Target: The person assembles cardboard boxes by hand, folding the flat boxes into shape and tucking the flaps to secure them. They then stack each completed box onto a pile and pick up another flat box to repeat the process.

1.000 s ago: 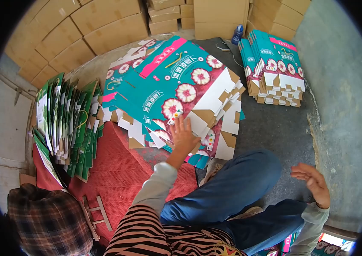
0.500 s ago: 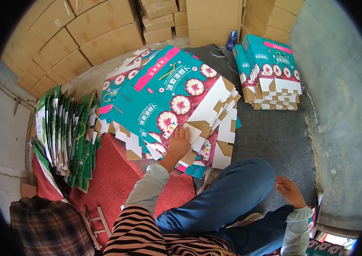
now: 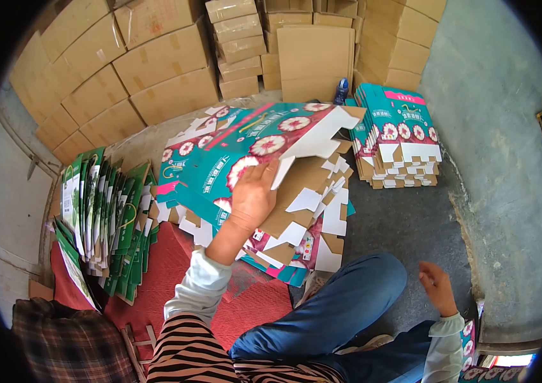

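My left hand is closed on the near edge of a flat teal-and-pink printed carton, fingers on the printed face. That carton's near side is raised and bent up, with its white flaps sticking out. Under it lie more flat cartons in an uneven pile, their brown insides and white tabs showing. Beside my bent right knee, my right hand hangs with loosely curled, parted fingers and holds nothing.
Green printed bags stand packed on the red mat at left. A neat stack of teal cartons sits at right near a blue bottle. Brown boxes line the back. A plaid cloth is at lower left.
My left hand has gripped the top carton and raised its near edge, exposing brown board beneath. The right hand remains near the knee. The view has tilted up slightly.
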### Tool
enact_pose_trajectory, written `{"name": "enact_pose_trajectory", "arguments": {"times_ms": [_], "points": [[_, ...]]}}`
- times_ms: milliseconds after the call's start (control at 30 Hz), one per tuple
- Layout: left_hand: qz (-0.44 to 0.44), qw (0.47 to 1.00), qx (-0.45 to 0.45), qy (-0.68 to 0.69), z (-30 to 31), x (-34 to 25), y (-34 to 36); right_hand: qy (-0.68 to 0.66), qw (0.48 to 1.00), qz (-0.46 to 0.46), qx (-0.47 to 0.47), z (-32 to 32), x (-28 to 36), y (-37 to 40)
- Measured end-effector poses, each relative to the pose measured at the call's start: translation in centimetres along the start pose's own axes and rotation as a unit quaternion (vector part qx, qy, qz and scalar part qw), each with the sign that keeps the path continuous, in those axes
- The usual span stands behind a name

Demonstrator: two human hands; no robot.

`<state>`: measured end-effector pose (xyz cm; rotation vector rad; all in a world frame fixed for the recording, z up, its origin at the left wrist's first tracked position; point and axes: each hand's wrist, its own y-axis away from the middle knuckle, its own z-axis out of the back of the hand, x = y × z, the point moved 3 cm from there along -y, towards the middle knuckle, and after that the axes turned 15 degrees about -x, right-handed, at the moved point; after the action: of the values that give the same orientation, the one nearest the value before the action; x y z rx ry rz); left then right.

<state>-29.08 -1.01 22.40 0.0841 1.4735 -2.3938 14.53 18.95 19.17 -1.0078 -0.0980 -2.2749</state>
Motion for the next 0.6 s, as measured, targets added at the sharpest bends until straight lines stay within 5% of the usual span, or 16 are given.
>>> {"name": "enact_pose_trajectory", "arguments": {"times_ms": [67, 267, 400, 500, 600], "points": [[0.017, 0.998, -0.048, 0.033, 3.8, -1.9, -3.0, 0.035, 0.992, 0.097, -0.069, 1.0, 3.5, -1.6], [0.062, 0.982, 0.082, 0.156, 11.4, -7.3, -5.3, 0.073, 0.915, 0.300, -0.261, 2.9, 17.4, -5.8], [0.129, 0.938, 0.179, 0.268, 12.4, -9.0, -4.9, 0.194, 0.885, 0.413, -0.094, 2.5, 21.4, -7.1], [0.138, 0.911, 0.268, 0.281, 10.8, -8.8, -4.2, 0.195, 0.914, 0.330, 0.132, 1.0, 18.7, -8.2], [0.197, 0.867, 0.307, 0.338, 8.0, -7.7, -4.7, 0.200, 0.920, 0.319, 0.112, 0.4, 16.4, -8.4]]}}
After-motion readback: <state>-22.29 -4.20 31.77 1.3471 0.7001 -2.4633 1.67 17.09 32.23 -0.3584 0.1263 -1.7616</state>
